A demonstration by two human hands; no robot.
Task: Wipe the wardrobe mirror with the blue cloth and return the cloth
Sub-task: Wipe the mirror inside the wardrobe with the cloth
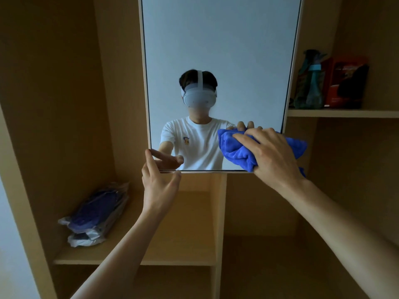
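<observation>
The wardrobe mirror (220, 50) hangs in a pale frame at the centre, reflecting a person in a white T-shirt. My right hand (274, 154) presses the bunched blue cloth (237, 149) against the mirror's lower right corner, fingers curled over the cloth. My left hand (158, 180) holds the mirror's lower left corner, with the thumb at the bottom edge and the fingers up along the left side of the frame.
A stack of plastic-wrapped dark blue items (97, 214) lies on the lower left shelf (151, 255). On the upper right shelf (345, 113) stand a spray bottle (311, 83) and a red box (343, 83). A vertical divider (220, 223) runs below the mirror.
</observation>
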